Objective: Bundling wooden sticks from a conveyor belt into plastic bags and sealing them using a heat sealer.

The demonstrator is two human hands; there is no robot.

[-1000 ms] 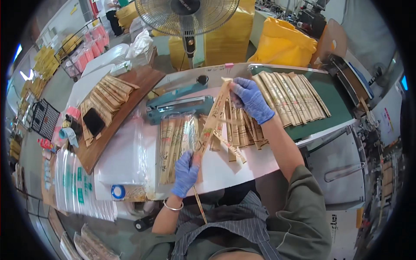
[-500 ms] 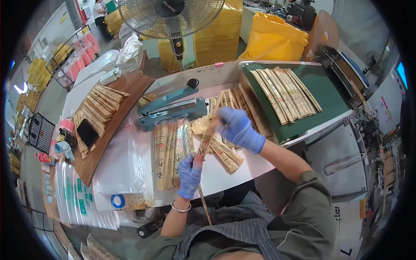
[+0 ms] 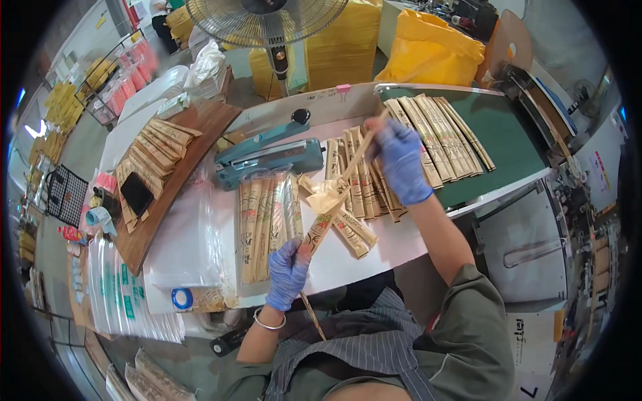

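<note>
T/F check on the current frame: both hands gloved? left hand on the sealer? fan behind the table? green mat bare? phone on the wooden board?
1. Both hands wear blue gloves: left hand, right hand. True.
2. The left hand rests on the teal heat sealer. False: it grips the lower end of a long chopstick packet.
3. A fan stands beyond the table. True.
4. The green mat is bare. False: packets lie in a row on it.
5. A dark phone lies on the wooden board. True.

White table [image 3: 374, 257], chopstick packets [image 3: 267, 224], sealer [image 3: 267, 159]
</note>
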